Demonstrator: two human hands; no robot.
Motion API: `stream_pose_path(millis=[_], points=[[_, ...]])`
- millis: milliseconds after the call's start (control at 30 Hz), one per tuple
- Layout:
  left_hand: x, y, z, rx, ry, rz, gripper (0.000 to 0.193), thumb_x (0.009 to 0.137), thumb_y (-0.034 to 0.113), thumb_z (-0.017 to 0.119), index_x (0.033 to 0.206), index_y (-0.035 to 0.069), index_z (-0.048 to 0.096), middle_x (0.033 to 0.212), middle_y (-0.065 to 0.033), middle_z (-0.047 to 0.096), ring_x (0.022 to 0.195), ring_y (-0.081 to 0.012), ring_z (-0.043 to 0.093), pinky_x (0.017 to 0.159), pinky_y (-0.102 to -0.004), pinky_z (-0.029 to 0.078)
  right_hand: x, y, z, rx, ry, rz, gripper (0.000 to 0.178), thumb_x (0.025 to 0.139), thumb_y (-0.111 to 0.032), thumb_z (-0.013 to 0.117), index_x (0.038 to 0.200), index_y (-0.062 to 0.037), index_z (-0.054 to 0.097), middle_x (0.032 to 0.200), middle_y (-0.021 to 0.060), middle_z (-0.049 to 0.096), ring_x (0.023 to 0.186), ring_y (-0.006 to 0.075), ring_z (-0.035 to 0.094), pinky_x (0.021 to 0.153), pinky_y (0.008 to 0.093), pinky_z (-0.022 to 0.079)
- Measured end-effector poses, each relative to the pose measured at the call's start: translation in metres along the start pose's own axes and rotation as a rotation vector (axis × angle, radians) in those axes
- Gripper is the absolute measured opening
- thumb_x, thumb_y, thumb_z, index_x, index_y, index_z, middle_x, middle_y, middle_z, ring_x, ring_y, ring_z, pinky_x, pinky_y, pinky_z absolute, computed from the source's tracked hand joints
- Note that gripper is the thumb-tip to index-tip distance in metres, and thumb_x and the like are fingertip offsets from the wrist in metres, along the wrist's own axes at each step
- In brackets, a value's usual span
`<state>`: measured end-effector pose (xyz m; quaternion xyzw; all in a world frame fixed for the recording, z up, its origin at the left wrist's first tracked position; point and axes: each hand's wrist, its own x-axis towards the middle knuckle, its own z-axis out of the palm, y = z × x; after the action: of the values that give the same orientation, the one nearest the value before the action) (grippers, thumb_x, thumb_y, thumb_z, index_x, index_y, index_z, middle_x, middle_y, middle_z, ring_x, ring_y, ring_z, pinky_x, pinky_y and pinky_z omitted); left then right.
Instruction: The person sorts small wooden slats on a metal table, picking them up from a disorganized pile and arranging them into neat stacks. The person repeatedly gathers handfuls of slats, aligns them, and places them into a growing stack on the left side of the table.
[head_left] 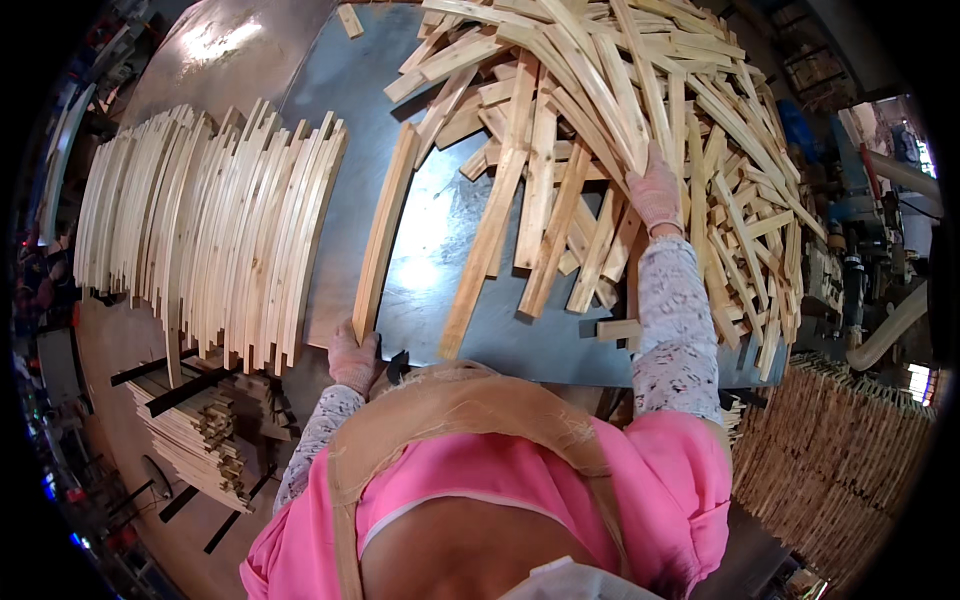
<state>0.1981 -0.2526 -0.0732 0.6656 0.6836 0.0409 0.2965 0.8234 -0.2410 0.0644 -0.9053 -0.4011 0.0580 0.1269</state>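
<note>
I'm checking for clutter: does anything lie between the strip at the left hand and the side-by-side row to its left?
Nothing visible does: only metal tabletop shows between the wooden strip at the left hand and the row of strips.

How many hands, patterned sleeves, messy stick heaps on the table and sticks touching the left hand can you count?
Hands: 2, left hand and right hand
Patterned sleeves: 2, left sleeve and right sleeve
Messy stick heap: 1
Stick at the left hand: 1
Total: 6
</note>
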Motion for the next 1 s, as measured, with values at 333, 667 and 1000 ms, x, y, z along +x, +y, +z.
stream_pose_path(millis=[333, 667, 1000], points=[[0.121, 0.023, -0.125, -0.997, -0.293, 0.092, 0.05, 0.098, 0.019, 0.068, 0.14, -0.007, 0.061, 0.12, -0.0103, 0.073, 0.105, -0.0174, 0.068, 0.092, -0.0334, 0.056, -0.155, -0.246, 0.089, 0.753, -0.405, -0.078, 0.086, 0.09, -0.03, 0.076, 0.164, -0.0089, 0.04, 0.119, 0.0264, 0.075, 0.098, 0.0443, 0.073, 0.089, 0.0434, 0.06], [0.354, 0.028, -0.212, -0.798, -0.133, 0.127, 0.055, 0.095, 0.029, 0.074, 0.136, -0.006, 0.063, 0.108, -0.0164, 0.076, 0.094, -0.0257, 0.073, 0.088, -0.0373, 0.058, -0.23, -0.452, 0.241, 0.229, -0.803, -0.248, 0.106, 0.105, -0.06, 0.052, 0.164, 0.0155, 0.006, 0.095, 0.0296, 0.076, 0.093, 0.045, 0.076, 0.085, 0.0508, 0.059], [0.649, 0.107, -0.286, 0.014, 0.332, 0.173, 0.047, 0.087, 0.044, 0.072, 0.111, 0.004, 0.078, 0.108, -0.0258, 0.077, 0.107, -0.0422, 0.074, 0.098, -0.0469, 0.056, -0.216, -0.422, 0.25, 0.286, -0.868, -0.361, 0.108, 0.103, -0.062, 0.058, 0.165, 0.0135, 0.011, 0.076, 0.0276, 0.072, 0.069, 0.0469, 0.072, 0.063, 0.0559, 0.057]])
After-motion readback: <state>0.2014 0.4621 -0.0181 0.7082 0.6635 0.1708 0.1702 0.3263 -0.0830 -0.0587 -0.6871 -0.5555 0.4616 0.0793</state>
